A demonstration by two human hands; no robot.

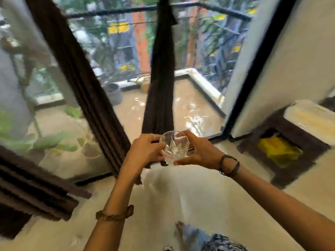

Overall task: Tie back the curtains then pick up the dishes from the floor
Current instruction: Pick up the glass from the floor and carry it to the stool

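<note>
A clear cut-glass tumbler (174, 147) is held up in front of me, mouth turned toward the camera. My left hand (145, 151) grips its left side and my right hand (197, 153) cups its right side and base. Dark brown curtains hang at the glass doors: one gathered into a narrow column (161, 69) at the centre, another slanting down on the left (78, 69), and a third bunched at the lower left (32, 187). The picture is blurred, so I cannot see how the curtains are fastened. No other dishes show on the floor.
A dark wooden side table (290, 153) with a pale top and yellow cloth inside stands at the right by the white wall. Pale floor (181, 205) stretches below my arms. My foot (190, 232) shows at the bottom. Beyond the glass lies a wet balcony with pots (114, 93).
</note>
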